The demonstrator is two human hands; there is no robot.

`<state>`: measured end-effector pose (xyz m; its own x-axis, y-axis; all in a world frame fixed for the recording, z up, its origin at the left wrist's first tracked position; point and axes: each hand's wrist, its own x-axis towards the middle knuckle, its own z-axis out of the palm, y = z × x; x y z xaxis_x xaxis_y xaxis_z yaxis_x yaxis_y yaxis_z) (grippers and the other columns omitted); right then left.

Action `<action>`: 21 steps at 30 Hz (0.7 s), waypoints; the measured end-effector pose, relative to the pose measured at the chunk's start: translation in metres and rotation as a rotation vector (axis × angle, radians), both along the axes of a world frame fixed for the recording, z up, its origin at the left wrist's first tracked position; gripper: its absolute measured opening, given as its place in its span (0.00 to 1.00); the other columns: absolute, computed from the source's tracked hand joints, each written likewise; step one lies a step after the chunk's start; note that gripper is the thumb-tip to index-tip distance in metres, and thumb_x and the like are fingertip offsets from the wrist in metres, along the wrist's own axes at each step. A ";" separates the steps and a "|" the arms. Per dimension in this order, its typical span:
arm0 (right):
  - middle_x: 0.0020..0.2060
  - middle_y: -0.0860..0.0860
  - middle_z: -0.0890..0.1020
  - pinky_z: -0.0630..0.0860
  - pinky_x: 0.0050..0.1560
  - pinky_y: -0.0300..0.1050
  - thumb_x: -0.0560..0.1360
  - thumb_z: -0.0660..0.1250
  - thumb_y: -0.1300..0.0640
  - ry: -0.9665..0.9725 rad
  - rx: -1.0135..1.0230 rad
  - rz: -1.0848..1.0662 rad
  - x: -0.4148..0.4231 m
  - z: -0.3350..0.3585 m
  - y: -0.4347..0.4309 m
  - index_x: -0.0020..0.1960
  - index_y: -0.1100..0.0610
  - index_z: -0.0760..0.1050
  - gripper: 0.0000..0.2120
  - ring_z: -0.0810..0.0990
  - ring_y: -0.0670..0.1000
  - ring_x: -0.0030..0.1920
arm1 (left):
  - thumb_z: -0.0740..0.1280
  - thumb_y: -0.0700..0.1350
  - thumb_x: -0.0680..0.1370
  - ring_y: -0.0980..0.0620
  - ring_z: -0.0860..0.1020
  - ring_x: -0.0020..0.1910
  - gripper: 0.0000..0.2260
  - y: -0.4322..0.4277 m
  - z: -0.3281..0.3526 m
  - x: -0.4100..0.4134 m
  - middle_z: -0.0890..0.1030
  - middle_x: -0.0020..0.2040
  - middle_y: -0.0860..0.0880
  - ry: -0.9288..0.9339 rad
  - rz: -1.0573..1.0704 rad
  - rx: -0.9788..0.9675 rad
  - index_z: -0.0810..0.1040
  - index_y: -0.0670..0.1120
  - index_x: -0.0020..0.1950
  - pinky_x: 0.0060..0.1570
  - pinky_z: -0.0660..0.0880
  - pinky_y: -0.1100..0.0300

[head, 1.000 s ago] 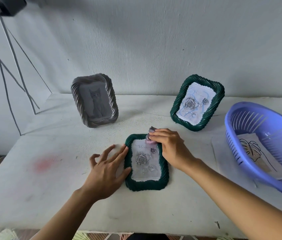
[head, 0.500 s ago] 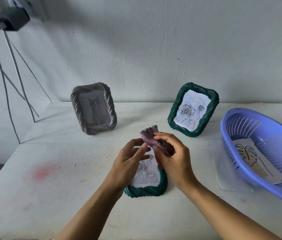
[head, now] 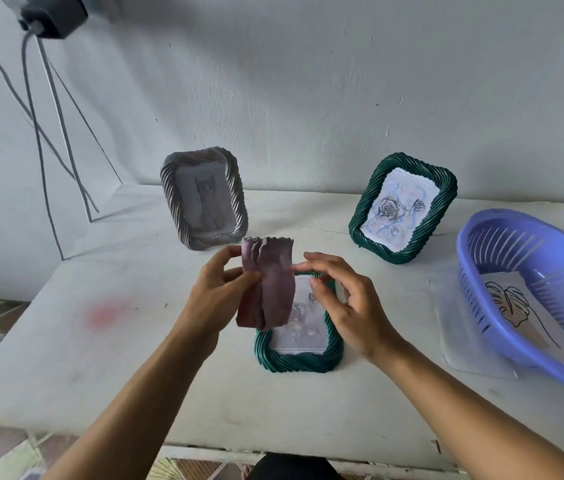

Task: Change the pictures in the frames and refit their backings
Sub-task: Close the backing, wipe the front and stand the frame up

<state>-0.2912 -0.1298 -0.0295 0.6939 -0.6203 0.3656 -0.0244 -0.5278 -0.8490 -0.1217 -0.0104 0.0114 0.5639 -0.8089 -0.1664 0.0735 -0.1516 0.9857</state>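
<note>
Purple cloth (head: 271, 296) lifted higher off green frame (head: 299, 363), left hand (head: 211, 296) pinching it, right hand (head: 353, 313) loose beside it.

— Is any text or number to be read?
— None. Faint marks are seen atop the rose picture (head: 398, 210) in the standing green frame (head: 443, 199), but nothing can be made out.

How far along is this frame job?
Looks done: the grey frame and the far green frame stand with pictures in. In hand: the left hand holds a cloth over the flat green frame, the right hand beside it. Left: the leaf drawing lies in the basket.
</note>
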 end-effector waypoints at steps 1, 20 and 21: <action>0.57 0.47 0.82 0.71 0.66 0.42 0.80 0.64 0.63 0.008 -0.031 -0.032 0.000 -0.004 -0.003 0.58 0.55 0.81 0.11 0.76 0.46 0.66 | 0.64 0.33 0.80 0.55 0.81 0.34 0.11 0.003 -0.002 0.008 0.85 0.39 0.48 0.007 0.027 0.009 0.77 0.44 0.59 0.29 0.73 0.66; 0.50 0.47 0.82 0.76 0.53 0.60 0.75 0.68 0.51 0.380 -0.205 -0.403 0.007 -0.062 -0.025 0.56 0.50 0.79 0.09 0.79 0.54 0.54 | 0.58 0.40 0.82 0.49 0.77 0.49 0.14 0.059 -0.069 0.125 0.79 0.51 0.51 -0.637 0.083 0.413 0.76 0.60 0.53 0.48 0.69 0.56; 0.50 0.47 0.81 0.76 0.53 0.59 0.75 0.67 0.50 0.394 -0.208 -0.406 0.007 -0.062 -0.023 0.56 0.50 0.79 0.10 0.79 0.54 0.54 | 0.58 0.40 0.82 0.49 0.77 0.55 0.14 0.061 -0.072 0.125 0.78 0.54 0.50 -0.727 0.078 0.456 0.78 0.58 0.55 0.52 0.66 0.57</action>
